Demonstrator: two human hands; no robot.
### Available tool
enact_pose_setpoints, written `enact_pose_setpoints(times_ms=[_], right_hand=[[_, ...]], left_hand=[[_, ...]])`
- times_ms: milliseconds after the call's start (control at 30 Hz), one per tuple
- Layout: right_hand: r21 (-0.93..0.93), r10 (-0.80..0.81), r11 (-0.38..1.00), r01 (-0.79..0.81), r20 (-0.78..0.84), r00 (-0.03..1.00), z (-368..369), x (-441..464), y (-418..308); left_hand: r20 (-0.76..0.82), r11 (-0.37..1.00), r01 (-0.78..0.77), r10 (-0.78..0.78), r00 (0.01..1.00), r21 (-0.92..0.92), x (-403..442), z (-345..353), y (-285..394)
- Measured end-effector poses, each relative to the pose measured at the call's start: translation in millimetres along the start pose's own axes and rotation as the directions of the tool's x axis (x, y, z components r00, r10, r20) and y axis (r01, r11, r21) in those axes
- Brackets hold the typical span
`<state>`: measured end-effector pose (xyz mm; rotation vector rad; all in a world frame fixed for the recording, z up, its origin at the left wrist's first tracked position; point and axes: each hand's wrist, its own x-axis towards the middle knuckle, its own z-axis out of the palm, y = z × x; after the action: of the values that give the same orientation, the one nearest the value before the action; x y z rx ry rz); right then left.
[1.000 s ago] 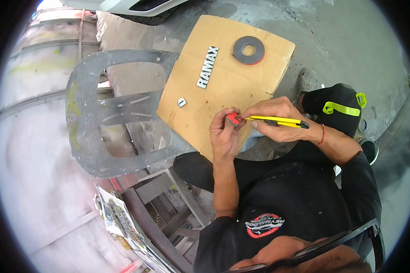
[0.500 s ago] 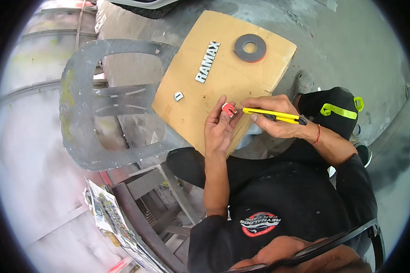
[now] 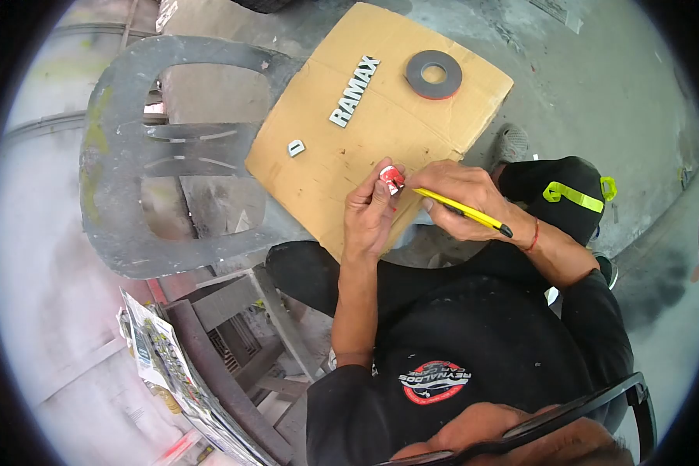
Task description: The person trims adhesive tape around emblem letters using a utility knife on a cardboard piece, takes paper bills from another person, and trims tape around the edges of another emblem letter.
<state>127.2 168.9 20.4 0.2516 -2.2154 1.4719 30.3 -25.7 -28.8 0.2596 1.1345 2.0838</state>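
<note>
My left hand (image 3: 369, 210) pinches a small red-faced letter piece (image 3: 391, 179) above the near edge of the cardboard (image 3: 311, 186). Just to its right, my right hand (image 3: 466, 198) grips a yellow utility knife (image 3: 462, 210), its tip end pointing toward the piece. On the cardboard lie silvery joined letters reading RAMAX (image 3: 355, 92), a separate letter D (image 3: 296, 147) and a roll of grey tape with a red edge (image 3: 433, 74). The blade itself is too small to make out.
A grey plastic chair (image 3: 116, 155) stands to the left, its seat under the cardboard. Below it are a metal frame (image 3: 283, 322) and a stack of papers (image 3: 179, 373). My bent knee, with a yellow strap (image 3: 573, 196), is at the right. A tyre shows at the top edge.
The red-faced piece has been turned in my left hand, and a small gap has opened between it and the knife. The view has shifted, so the cardboard and chair appear higher and further left.
</note>
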Motion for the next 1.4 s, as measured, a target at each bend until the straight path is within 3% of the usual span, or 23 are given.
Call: enact_pose_setpoints(times_ms=[67,200,700,800,900,1133,1400], right_hand=[[-0.061,-0.081,0.995,0.081,0.002,0.997,0,1,1],[-0.052,-0.032,0.998,0.032,0.002,1.000,3,-1,3],[-0.175,-0.124,0.977,0.121,-0.005,0.992,10,-4,0],[-0.054,-0.041,0.998,0.039,-0.044,0.998,4,-6,-2],[-0.070,0.011,0.997,-0.013,-0.032,0.999,4,-2,-8],[-0.119,-0.011,0.993,0.006,-0.041,0.999,10,-7,-1],[-0.048,0.057,0.997,-0.056,0.016,0.998,4,-4,-3]], left_hand=[[0.025,0.999,-0.034,0.035,0.999,-0.023,2,0,0],[0.036,0.999,-0.028,0.029,0.999,-0.018,3,-1,0],[-0.007,0.996,-0.082,0.082,0.997,0.036,-1,6,-1],[-0.035,0.995,-0.080,0.082,0.996,0.052,0,7,1],[-0.050,0.998,-0.066,0.065,0.997,-0.021,1,5,0],[-0.007,0.998,-0.052,0.053,0.999,0.042,0,0,-1],[-0.034,0.999,-0.030,0.031,0.999,0.037,-1,0,-1]])
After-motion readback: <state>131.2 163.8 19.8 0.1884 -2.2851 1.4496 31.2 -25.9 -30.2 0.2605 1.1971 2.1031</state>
